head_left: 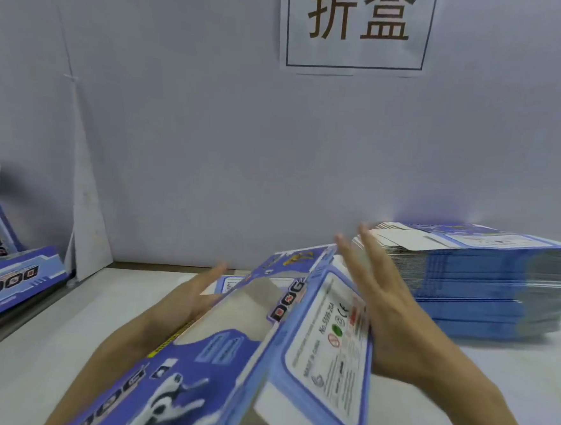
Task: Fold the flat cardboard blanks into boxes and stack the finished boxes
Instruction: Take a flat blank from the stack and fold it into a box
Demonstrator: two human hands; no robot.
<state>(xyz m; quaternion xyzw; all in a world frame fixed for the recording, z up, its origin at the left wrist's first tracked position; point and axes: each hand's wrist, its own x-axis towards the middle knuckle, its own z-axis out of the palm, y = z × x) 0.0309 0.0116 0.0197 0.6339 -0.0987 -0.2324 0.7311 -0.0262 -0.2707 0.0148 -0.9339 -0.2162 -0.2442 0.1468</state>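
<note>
Head view, flat hands [197, 292] [388, 306] flanking box [329, 348]

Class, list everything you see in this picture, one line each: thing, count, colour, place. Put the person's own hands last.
half-folded box: one, blue and white with a cut-out window, centre front, between the hands.
stack of flat blanks: one stack, blue and white, right side of the table.
folded boxes: at least two, blue, far left.
sign: one, white with dark characters, on the wall, top centre.
leaning board: one, pale grey, left corner.
table: one, white, below everything.
left hand: one, fingers straight, at the box's left side.
right hand: one, fingers straight, against the box's right panel.
</note>
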